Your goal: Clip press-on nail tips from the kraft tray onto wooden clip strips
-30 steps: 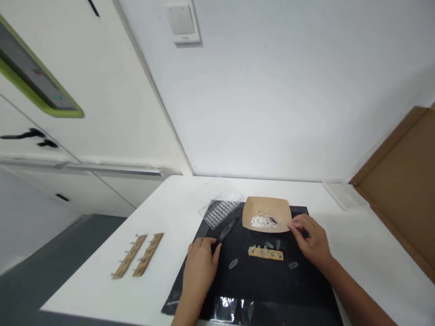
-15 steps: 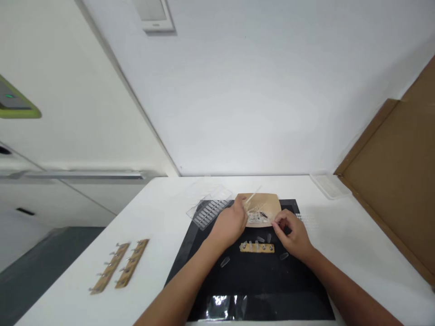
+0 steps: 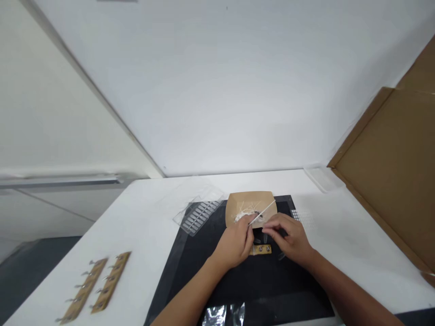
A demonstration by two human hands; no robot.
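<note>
My left hand [image 3: 234, 242] is closed on a thin white stick [image 3: 267, 210], which slants up to the right over a brown paper tray [image 3: 249, 196]. White shreds and small dark bits lie in that tray. My right hand [image 3: 287, 233] pinches thumb and fingertips together at the tray's front right corner; whatever sits between them is too small to make out. Below the hands, a short wooden strip with metal pegs [image 3: 265, 249] is partly hidden by my left hand. Clear nail tips [image 3: 265, 237] lie near it on the black mat [image 3: 268, 290].
To the left lie two more pegged wooden strips [image 3: 110, 283]. A clear case of nail tips [image 3: 200, 216] overlaps the mat's back left corner. White adhesive dots [image 3: 301, 216] are at its right edge. A clear lid [image 3: 324, 179] and cardboard [image 3: 387, 158] stand at right.
My left hand has moved from the tray's left side to its front, bringing the white stick along. My right hand stays pinched near the tray's corner. The view has shifted slightly.
</note>
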